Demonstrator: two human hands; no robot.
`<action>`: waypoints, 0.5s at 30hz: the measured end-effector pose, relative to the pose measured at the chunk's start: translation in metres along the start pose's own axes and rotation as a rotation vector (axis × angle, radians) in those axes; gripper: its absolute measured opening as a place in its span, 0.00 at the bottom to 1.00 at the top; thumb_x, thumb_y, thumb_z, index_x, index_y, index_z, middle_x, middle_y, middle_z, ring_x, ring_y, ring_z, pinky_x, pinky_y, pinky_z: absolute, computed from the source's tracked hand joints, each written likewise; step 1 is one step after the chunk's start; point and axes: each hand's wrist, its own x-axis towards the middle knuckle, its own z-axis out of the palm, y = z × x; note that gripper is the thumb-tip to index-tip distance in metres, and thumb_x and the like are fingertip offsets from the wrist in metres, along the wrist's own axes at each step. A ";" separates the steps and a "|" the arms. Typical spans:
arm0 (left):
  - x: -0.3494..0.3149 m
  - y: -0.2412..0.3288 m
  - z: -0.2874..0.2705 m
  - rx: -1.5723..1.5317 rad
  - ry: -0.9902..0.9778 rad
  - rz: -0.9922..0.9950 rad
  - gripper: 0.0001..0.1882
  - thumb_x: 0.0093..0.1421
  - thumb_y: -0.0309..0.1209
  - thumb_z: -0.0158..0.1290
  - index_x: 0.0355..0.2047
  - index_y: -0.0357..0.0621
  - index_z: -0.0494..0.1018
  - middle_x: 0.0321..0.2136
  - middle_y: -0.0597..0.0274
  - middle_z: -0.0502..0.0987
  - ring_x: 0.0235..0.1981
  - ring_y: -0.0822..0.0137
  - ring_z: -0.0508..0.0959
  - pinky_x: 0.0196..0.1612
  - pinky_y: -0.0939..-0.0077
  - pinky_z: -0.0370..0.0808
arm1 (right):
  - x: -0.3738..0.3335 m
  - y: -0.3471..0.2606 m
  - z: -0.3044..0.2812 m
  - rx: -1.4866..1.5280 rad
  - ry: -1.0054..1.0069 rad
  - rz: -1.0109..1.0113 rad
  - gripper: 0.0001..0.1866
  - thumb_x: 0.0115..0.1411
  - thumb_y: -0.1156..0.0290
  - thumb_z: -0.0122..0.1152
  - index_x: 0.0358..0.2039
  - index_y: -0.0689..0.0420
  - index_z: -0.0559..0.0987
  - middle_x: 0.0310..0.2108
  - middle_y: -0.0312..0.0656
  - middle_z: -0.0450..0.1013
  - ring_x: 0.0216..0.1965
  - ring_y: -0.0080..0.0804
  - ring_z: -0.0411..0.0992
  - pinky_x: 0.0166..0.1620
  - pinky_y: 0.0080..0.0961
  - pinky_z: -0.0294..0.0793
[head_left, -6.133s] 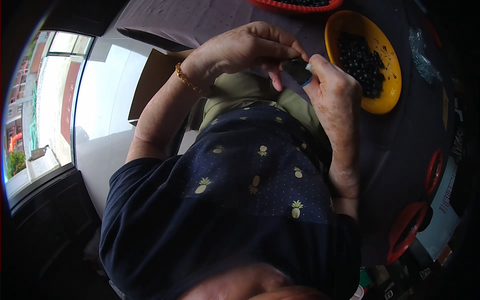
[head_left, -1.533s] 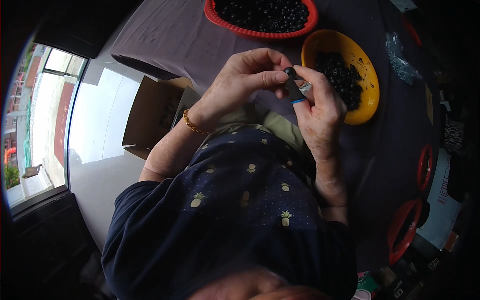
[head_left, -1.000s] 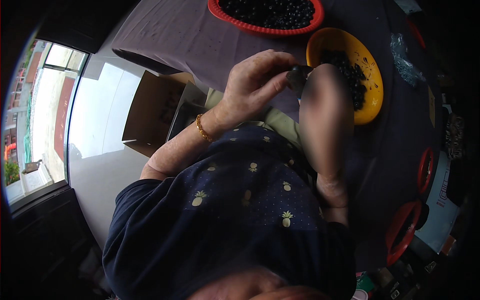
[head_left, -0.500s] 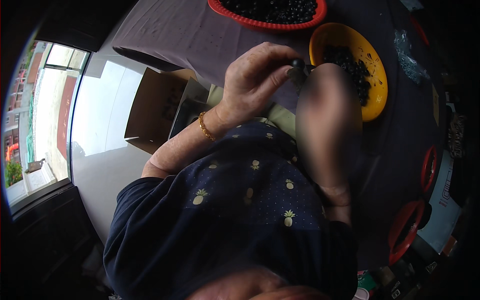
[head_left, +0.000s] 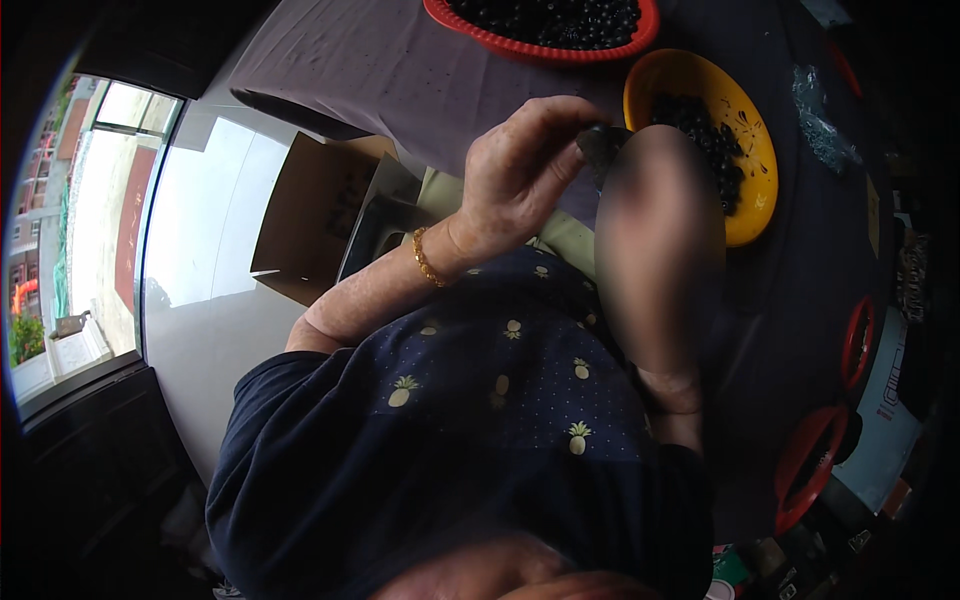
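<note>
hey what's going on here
A person has their left hand and right hand close together by a yellow bowl, with a small dark thing between them. The right hand is blurred, so its exact grip can't be made out. The yellow bowl holds dark balls on one side, and a red bowl farther back on the table holds many more.

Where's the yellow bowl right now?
In the head view, the yellow bowl is at the upper right, on the dark cloth, just past the right hand and below and right of the red bowl.
</note>
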 end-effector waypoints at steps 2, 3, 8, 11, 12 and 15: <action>0.000 0.004 -0.001 0.025 -0.005 0.000 0.13 0.61 0.20 0.46 0.46 0.32 0.65 0.41 0.55 0.74 0.41 0.70 0.75 0.46 0.78 0.72 | 0.000 -0.002 -0.003 0.003 -0.017 0.016 0.14 0.54 0.59 0.61 0.26 0.56 0.70 0.20 0.35 0.68 0.22 0.29 0.71 0.23 0.25 0.70; 0.000 0.005 -0.001 0.051 -0.009 -0.001 0.13 0.61 0.20 0.46 0.46 0.32 0.65 0.42 0.54 0.74 0.42 0.69 0.75 0.46 0.78 0.73 | 0.001 -0.003 -0.003 0.006 -0.035 0.032 0.14 0.54 0.60 0.61 0.27 0.56 0.70 0.20 0.35 0.68 0.22 0.30 0.71 0.23 0.25 0.70; 0.000 -0.002 -0.004 0.054 -0.038 0.059 0.14 0.60 0.17 0.45 0.47 0.32 0.64 0.42 0.51 0.74 0.45 0.65 0.75 0.48 0.74 0.72 | 0.000 -0.004 -0.004 0.035 -0.034 0.046 0.14 0.56 0.60 0.60 0.29 0.57 0.71 0.20 0.38 0.69 0.22 0.33 0.72 0.25 0.28 0.70; 0.001 -0.002 -0.005 0.065 -0.060 0.068 0.14 0.59 0.16 0.44 0.47 0.32 0.64 0.42 0.50 0.74 0.46 0.63 0.75 0.49 0.72 0.72 | 0.000 -0.004 -0.004 0.063 -0.035 0.055 0.13 0.57 0.61 0.59 0.31 0.58 0.72 0.19 0.41 0.70 0.22 0.35 0.72 0.26 0.30 0.69; 0.001 -0.002 -0.005 0.046 -0.070 0.075 0.14 0.59 0.15 0.44 0.47 0.31 0.64 0.42 0.49 0.74 0.46 0.62 0.75 0.49 0.71 0.72 | 0.000 -0.004 -0.004 0.084 -0.046 0.073 0.13 0.58 0.61 0.59 0.31 0.58 0.72 0.19 0.41 0.69 0.21 0.35 0.71 0.26 0.30 0.68; 0.001 -0.001 -0.006 0.093 -0.078 0.090 0.15 0.58 0.13 0.43 0.47 0.31 0.64 0.43 0.49 0.73 0.46 0.61 0.74 0.50 0.69 0.72 | 0.000 -0.006 -0.007 0.108 -0.063 0.092 0.12 0.57 0.63 0.59 0.30 0.59 0.72 0.18 0.40 0.68 0.20 0.34 0.70 0.25 0.29 0.68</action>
